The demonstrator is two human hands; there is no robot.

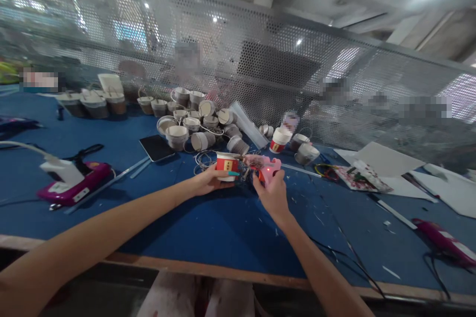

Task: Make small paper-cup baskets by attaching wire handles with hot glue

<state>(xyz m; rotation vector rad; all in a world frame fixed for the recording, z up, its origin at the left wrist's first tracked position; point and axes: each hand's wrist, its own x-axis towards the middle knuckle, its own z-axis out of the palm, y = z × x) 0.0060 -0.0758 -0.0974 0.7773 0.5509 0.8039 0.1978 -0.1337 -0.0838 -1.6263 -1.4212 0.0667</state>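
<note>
My left hand [211, 181] is closed around a small red and white paper cup [226, 165] with a gold band, holding it just above the blue table [208, 228]. My right hand [273, 192] grips a pink glue gun [268, 168] whose nozzle points left toward the cup's side. A small red light shows on the gun. The two hands sit close together, a little apart, at the table's middle.
A heap of brown paper cups [197, 124] with wire handles lies behind the hands. A dark phone [156, 147], a purple glue gun [72, 184] at left, another purple tool [442, 240] at right, white card sheets [383, 161], and a perforated metal screen [282, 64] at the back.
</note>
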